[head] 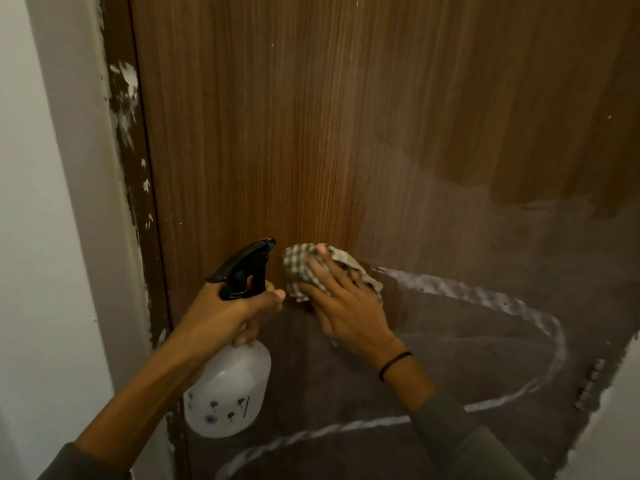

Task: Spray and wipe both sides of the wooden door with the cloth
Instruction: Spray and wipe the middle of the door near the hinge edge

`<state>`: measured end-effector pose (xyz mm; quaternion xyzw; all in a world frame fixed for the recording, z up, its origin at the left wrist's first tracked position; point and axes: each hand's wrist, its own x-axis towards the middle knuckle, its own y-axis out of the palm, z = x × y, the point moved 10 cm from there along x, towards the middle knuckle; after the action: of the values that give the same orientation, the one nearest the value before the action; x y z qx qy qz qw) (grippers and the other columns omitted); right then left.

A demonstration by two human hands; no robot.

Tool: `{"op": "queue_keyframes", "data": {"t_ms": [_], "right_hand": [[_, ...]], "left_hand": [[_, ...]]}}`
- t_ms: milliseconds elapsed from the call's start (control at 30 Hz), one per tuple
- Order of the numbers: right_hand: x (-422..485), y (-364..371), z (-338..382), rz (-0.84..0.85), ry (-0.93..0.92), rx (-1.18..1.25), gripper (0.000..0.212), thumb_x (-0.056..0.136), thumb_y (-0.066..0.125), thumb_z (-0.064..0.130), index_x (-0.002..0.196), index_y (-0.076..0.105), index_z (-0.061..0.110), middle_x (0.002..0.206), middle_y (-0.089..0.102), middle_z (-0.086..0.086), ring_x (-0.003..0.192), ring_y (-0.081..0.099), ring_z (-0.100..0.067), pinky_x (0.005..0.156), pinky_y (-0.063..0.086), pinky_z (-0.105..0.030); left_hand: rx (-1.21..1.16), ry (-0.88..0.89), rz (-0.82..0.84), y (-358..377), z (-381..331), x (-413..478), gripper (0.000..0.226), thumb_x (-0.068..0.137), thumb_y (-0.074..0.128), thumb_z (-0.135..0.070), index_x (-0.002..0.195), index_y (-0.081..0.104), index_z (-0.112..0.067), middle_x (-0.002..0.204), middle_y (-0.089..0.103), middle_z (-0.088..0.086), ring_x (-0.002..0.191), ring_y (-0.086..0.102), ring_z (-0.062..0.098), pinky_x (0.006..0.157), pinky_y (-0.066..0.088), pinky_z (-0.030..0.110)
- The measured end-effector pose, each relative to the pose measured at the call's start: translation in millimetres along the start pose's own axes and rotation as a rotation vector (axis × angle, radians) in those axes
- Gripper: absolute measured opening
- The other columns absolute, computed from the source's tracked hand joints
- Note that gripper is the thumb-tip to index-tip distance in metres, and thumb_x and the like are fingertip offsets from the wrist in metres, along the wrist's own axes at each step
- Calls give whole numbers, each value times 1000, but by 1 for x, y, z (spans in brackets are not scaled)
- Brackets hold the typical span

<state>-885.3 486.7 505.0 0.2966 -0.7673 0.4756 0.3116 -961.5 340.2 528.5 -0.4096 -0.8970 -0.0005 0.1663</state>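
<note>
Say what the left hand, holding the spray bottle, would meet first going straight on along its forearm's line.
Probably the checked cloth under the right hand; the left hand sits close beside its edge. Depth is unclear, so perhaps the door.

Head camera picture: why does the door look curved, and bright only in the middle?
Head view: the wide-angle lens bows the door frame and the grain of the wooden door; light is warmest above the checked cloth, fading toward the upper right; the lower part looks dull grey; the whole picture is dim and soft.
</note>
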Motion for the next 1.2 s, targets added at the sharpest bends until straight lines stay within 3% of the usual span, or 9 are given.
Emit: {"op": "queue_keyframes", "data": {"t_ms": [67,200,300,433,533,733,900,1033,1200], "right_hand": [[-25,-2,-30,-19,102,10,54,93,59,22,146,49,22,167,16,-7,157,4,-26,116,27,-48],[-80,-9,-96,-24,557,115,104,78,64,-7,162,14,27,167,-3,-18,154,-8,-37,118,11,-52],[-101,-21,-117,-37,791,261,93,91,54,-10,161,6,30,165,-20,-12,152,-20,-27,119,8,-45],[-101,-55,-111,-178,797,521,58,107,36,28,160,14,35,169,5,14,155,2,-3,123,11,-24],[-102,-83,-113,-338,924,810,48,110,37,33,155,24,42,153,25,43,142,25,15,110,24,-3],[-119,-96,-136,-618,1088,1267,47,103,45,26,150,44,32,145,56,8,130,56,-11,102,53,-29],[-126,-110,-151,-752,1154,1247,58,94,55,38,149,43,26,132,63,3,109,67,-8,74,58,-19],[-111,-129,-163,-788,1097,1111,35,99,57,25,134,58,19,121,70,1,112,68,-17,82,58,-21],[-53,-165,-155,-895,923,932,38,101,52,14,138,53,16,116,64,35,110,60,10,90,47,-12]], "left_hand": [[-40,-2,21,2,0,-2,33,83,75,-23,99,64,4,76,62,26,39,37,14,48,43,29],[-63,-18,86,10,2,-6,27,83,74,-17,100,64,1,54,54,0,37,35,11,46,40,26],[-75,8,142,18,-5,-5,21,84,75,-14,99,66,-2,56,55,1,37,37,11,44,38,27],[-111,46,179,36,-15,-3,23,82,76,-8,101,67,0,66,60,8,37,38,12,41,38,26],[-150,47,216,53,-15,2,26,81,77,-9,102,66,1,60,58,5,36,37,13,41,36,25],[-203,30,286,83,-18,11,30,82,77,-14,103,65,4,61,56,7,35,35,12,45,35,27],[-163,11,201,98,-26,23,19,87,77,-16,84,61,-4,60,52,9,37,40,12,41,37,25],[-142,-23,75,94,-31,41,21,89,71,-4,76,56,-8,59,49,6,37,40,13,42,39,25],[-131,30,64,83,-44,47,18,92,70,-8,81,56,-6,61,51,4,39,41,12,42,39,24]]}}
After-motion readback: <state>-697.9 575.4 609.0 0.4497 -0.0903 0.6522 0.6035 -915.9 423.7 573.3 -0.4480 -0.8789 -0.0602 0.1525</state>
